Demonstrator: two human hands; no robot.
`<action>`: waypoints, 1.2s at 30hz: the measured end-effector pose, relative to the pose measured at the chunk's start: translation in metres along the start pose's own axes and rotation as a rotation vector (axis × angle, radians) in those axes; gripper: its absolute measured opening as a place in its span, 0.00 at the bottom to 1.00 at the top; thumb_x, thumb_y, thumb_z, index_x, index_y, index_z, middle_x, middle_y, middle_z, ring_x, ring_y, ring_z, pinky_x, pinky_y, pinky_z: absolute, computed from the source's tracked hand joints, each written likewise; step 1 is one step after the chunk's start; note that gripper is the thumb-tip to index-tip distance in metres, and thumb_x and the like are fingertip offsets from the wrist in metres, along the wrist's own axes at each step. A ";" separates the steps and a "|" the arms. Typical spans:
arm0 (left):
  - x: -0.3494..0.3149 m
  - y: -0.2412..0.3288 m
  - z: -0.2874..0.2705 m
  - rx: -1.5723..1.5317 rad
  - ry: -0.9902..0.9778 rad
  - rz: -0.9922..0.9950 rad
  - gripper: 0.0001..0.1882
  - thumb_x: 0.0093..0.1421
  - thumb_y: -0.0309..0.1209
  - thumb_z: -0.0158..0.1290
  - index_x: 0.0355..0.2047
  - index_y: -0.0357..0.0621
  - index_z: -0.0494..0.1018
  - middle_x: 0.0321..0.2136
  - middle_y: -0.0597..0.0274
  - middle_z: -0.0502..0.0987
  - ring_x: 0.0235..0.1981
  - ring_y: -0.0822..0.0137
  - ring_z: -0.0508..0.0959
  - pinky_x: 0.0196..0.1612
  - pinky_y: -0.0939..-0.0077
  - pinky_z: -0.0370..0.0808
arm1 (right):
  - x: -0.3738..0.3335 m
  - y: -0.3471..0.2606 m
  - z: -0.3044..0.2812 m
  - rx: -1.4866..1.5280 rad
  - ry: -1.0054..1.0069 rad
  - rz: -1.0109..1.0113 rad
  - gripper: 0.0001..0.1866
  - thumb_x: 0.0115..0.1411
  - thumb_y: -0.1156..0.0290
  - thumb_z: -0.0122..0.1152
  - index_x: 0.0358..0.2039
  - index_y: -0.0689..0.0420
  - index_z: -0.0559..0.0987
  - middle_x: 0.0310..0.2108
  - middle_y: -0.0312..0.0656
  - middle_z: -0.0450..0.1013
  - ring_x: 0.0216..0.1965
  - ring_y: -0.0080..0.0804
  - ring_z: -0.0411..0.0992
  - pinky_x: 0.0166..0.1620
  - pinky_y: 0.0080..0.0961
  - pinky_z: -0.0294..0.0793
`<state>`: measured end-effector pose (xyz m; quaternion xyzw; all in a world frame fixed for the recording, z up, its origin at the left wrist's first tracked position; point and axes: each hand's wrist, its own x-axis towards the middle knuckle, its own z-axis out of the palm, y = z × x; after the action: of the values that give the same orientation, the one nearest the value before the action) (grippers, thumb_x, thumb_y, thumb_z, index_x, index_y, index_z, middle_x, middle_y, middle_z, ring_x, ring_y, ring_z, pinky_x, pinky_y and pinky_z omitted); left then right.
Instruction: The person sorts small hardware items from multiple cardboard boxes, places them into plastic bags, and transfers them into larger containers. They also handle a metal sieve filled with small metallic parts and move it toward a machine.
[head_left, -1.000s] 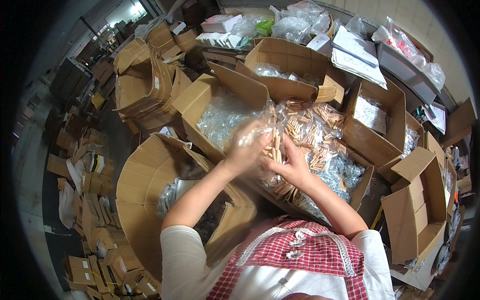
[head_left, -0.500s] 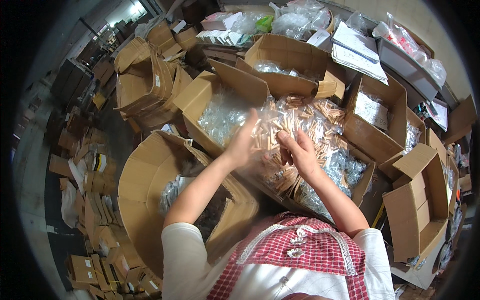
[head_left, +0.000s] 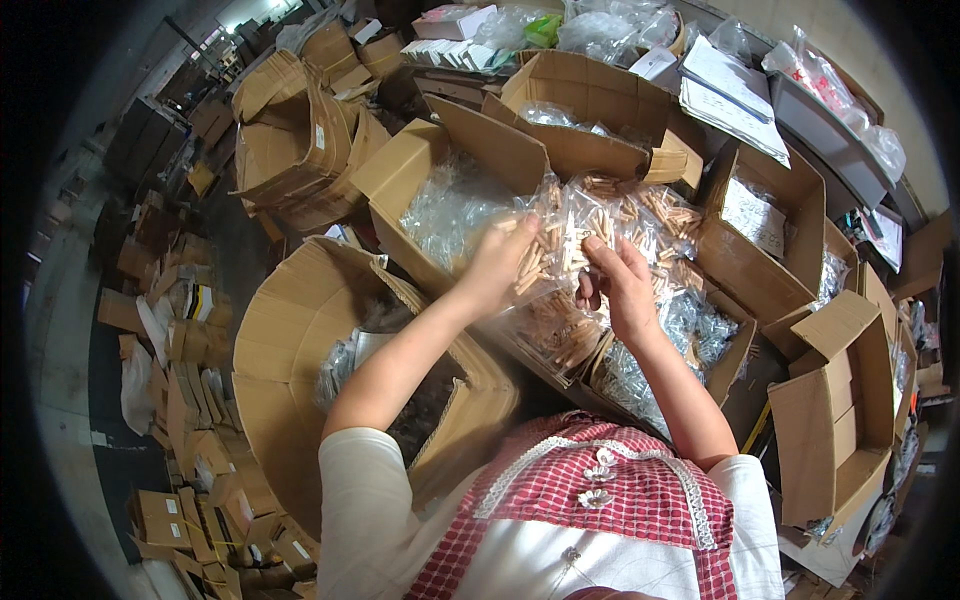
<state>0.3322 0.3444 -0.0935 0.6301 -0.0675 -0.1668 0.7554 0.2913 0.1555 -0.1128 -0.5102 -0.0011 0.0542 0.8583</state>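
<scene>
Two-handed, holding a clear bag [head_left: 548, 246] of tan sticks [head_left: 536, 268] above similar bags [head_left: 665, 222] mid-scene: gripping its left side with the left hand's [head_left: 497, 264] fingers, pinching its right side narrowly with the right hand's [head_left: 622, 285]. Just right of an open cardboard box [head_left: 412, 168] holding clear plastic [head_left: 445, 215].

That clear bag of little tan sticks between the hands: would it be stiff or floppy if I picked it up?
Probably floppy: the clear bag looks like thin, creased film. The tan sticks inside lie at mixed angles, so they may shift when it tilts. Its shiny surface, between left hand and right hand, suggests some slipperiness.
</scene>
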 end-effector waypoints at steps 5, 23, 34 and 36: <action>0.008 -0.014 -0.005 0.103 0.032 0.121 0.14 0.73 0.39 0.46 0.40 0.41 0.74 0.27 0.69 0.76 0.27 0.80 0.73 0.29 0.82 0.71 | 0.001 0.000 -0.007 -0.011 0.032 -0.005 0.12 0.66 0.62 0.58 0.38 0.58 0.72 0.26 0.36 0.71 0.21 0.27 0.74 0.22 0.23 0.69; 0.002 0.012 0.004 -0.267 0.066 -0.055 0.27 0.72 0.52 0.41 0.54 0.40 0.69 0.44 0.58 0.79 0.40 0.69 0.81 0.37 0.73 0.78 | 0.009 -0.001 -0.029 -0.059 0.098 -0.035 0.11 0.62 0.74 0.60 0.45 0.60 0.76 0.36 0.38 0.79 0.35 0.23 0.76 0.42 0.25 0.76; 0.007 0.003 -0.007 -0.091 0.025 0.094 0.19 0.73 0.42 0.42 0.49 0.37 0.70 0.39 0.56 0.81 0.34 0.66 0.82 0.31 0.72 0.81 | 0.008 -0.022 -0.052 0.079 0.204 -0.104 0.11 0.62 0.78 0.58 0.46 0.59 0.75 0.32 0.32 0.72 0.28 0.16 0.66 0.35 0.16 0.68; 0.007 0.001 -0.006 -0.056 0.038 0.102 0.17 0.74 0.38 0.38 0.50 0.36 0.68 0.39 0.55 0.80 0.33 0.65 0.83 0.29 0.74 0.78 | 0.008 -0.020 -0.052 0.080 0.188 -0.111 0.11 0.62 0.78 0.59 0.45 0.59 0.75 0.32 0.32 0.73 0.28 0.16 0.66 0.35 0.16 0.68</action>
<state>0.3411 0.3479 -0.0944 0.6077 -0.0802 -0.1180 0.7813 0.3043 0.1013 -0.1203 -0.4776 0.0536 -0.0415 0.8759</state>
